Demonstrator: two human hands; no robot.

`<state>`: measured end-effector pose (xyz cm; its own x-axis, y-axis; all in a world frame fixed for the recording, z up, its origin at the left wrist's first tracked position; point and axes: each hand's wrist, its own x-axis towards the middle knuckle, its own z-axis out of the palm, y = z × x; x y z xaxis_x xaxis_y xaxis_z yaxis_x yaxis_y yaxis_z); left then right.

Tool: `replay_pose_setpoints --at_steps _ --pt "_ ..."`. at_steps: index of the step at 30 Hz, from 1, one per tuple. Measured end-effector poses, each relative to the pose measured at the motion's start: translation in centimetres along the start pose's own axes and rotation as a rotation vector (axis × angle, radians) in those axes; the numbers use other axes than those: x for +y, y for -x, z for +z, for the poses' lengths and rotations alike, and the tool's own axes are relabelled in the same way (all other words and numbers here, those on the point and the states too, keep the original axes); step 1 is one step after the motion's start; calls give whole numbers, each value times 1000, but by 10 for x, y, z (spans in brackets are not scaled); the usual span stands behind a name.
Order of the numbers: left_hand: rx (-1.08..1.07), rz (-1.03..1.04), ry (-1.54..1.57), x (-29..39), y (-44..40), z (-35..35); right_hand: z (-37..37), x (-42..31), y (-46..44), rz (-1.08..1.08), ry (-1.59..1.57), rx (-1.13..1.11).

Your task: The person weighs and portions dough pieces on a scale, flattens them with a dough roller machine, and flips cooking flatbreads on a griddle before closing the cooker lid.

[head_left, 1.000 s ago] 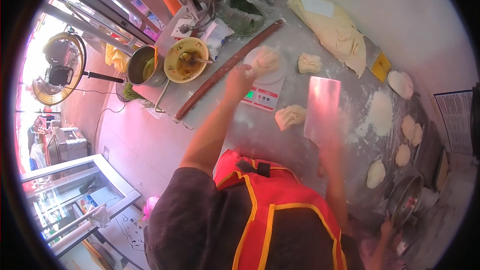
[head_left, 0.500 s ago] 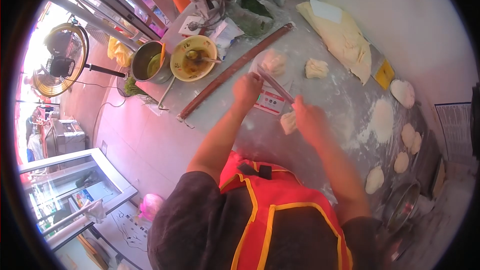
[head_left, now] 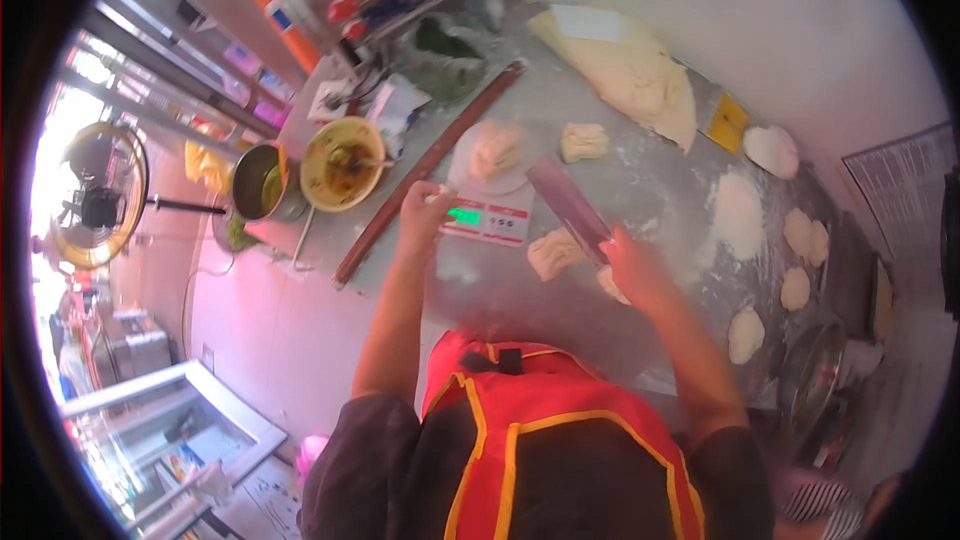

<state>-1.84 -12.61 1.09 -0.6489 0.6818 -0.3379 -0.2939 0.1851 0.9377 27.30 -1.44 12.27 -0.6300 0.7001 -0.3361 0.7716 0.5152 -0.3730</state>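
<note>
My right hand (head_left: 632, 262) grips a cleaver (head_left: 568, 202) by its handle end, its broad blade slanting up and left over the table. Beside the blade lies a piece of dough (head_left: 553, 254), and another dough piece (head_left: 613, 285) shows partly under my right hand. My left hand (head_left: 425, 204) is closed in a pinch at the left edge of a kitchen scale (head_left: 512, 225), with a small pale bit, apparently dough, at its fingertips. A lump of dough (head_left: 496, 150) rests on the scale's plate, and the display glows green.
A long rolling pin (head_left: 430, 172) lies left of the scale. Past it stand a yellow bowl (head_left: 318, 190) with a spoon and a metal pot (head_left: 245, 185). A large dough slab (head_left: 640, 80) is at the back, another dough lump (head_left: 583, 142) nearer. Flattened dough rounds (head_left: 746, 335) line the right.
My left hand has moved away from the cleaver to the scale's left edge. The cleaver has swung off the scale to the right, uncovering the lit display. The whole view has shifted.
</note>
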Motion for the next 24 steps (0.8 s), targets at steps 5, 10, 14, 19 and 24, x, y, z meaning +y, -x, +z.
replay_pose_setpoints --at_steps 5,10,14,19,24 --pt "-294 -39 45 51 13 71 18 77 28 223 -341 289" --pt "-722 -258 92 32 -43 162 16 114 49 447 -697 426" --pt "-508 -364 112 54 -57 246 24 163 49 554 -1085 430" --pt "-460 222 -417 43 -132 327 -21 194 7 462 -1016 631" --pt "-170 809 -865 19 -204 400 -65 235 -74 293 -867 619"
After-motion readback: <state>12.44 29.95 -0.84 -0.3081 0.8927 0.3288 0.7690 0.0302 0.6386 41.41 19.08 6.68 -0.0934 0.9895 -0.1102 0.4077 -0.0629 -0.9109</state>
